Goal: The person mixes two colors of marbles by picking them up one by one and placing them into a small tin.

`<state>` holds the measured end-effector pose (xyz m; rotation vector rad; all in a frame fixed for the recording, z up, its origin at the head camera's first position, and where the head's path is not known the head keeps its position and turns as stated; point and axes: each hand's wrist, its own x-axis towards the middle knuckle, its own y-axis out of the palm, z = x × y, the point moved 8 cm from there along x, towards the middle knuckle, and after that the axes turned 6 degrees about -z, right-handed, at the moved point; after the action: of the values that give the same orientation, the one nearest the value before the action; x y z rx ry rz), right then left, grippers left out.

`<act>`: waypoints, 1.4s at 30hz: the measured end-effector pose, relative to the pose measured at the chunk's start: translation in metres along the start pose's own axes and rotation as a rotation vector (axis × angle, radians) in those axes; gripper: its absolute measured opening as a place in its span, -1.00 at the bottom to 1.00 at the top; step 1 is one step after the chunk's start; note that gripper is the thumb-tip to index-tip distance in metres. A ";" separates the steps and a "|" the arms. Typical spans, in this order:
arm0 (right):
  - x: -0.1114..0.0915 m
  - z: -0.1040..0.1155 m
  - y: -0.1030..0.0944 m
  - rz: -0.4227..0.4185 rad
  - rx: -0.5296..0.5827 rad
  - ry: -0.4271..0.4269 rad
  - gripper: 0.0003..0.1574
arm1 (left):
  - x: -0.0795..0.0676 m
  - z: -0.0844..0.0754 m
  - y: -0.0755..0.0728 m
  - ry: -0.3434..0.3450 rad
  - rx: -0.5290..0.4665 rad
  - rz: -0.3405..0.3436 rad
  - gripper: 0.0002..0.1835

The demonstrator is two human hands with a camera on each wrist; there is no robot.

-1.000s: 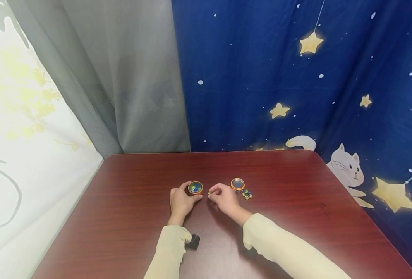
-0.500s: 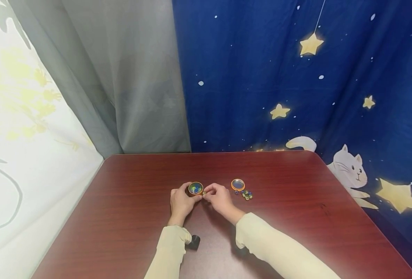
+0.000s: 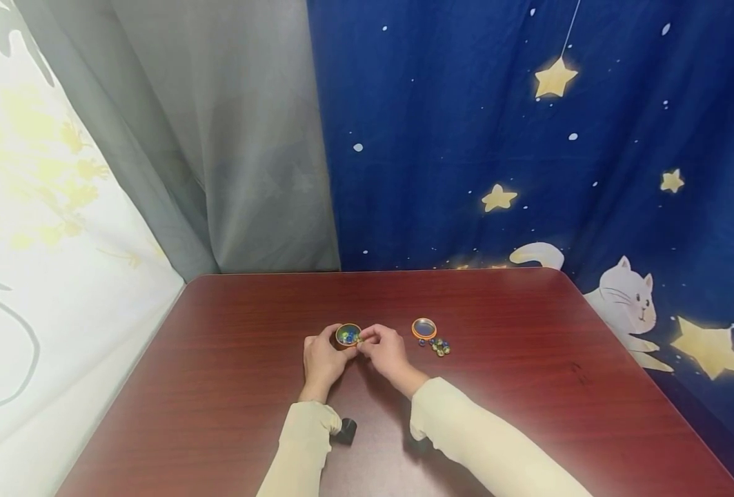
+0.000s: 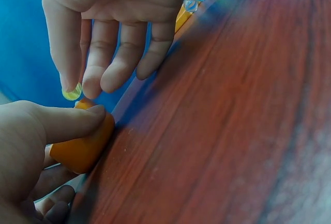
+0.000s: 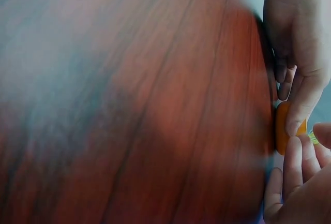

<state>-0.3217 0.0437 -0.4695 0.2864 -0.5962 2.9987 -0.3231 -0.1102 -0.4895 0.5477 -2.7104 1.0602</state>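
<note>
My left hand grips a small round orange tin, thumb on the near side and fingers round the far side. Inside the tin lie several blue and yellow-green glass marbles. At the tin's right rim is my right hand, pinching one yellow-green marble between thumb and index finger. In the left wrist view this marble sits just above the rim, with the other fingers of that hand hanging loosely.
To the right on the dark red table lies a round lid with an orange rim. Several loose marbles cluster beside it. A black cylindrical object shows next to the left sleeve. Curtains hang behind the table.
My right hand has moved left with the marble, from the gap between tin and lid to the tin's rim. The left hand and the tin have stayed in place.
</note>
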 end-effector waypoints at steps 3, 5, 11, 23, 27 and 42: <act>0.000 0.000 0.003 0.005 0.006 0.006 -0.87 | 0.000 -0.001 -0.001 0.014 0.011 -0.010 -0.33; 0.001 0.000 0.005 0.005 -0.003 0.006 -0.88 | 0.000 -0.002 -0.002 0.021 0.017 -0.015 -0.34; 0.003 -0.001 0.008 -0.019 -0.034 0.020 -0.89 | 0.000 -0.003 -0.002 0.032 0.021 -0.016 -0.36; 0.001 -0.003 0.012 -0.073 -0.073 0.036 -0.89 | 0.000 -0.003 -0.001 0.039 0.018 -0.018 -0.38; 0.002 -0.002 0.012 -0.067 -0.074 0.027 -0.89 | 0.000 -0.004 -0.002 0.042 0.017 -0.022 -0.38; 0.008 -0.006 0.013 -0.026 -0.086 0.039 -0.85 | 0.000 -0.003 -0.002 0.034 0.023 -0.015 -0.36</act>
<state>-0.3318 0.0343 -0.4787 0.2276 -0.7101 2.9367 -0.3226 -0.1095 -0.4864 0.5483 -2.6642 1.0884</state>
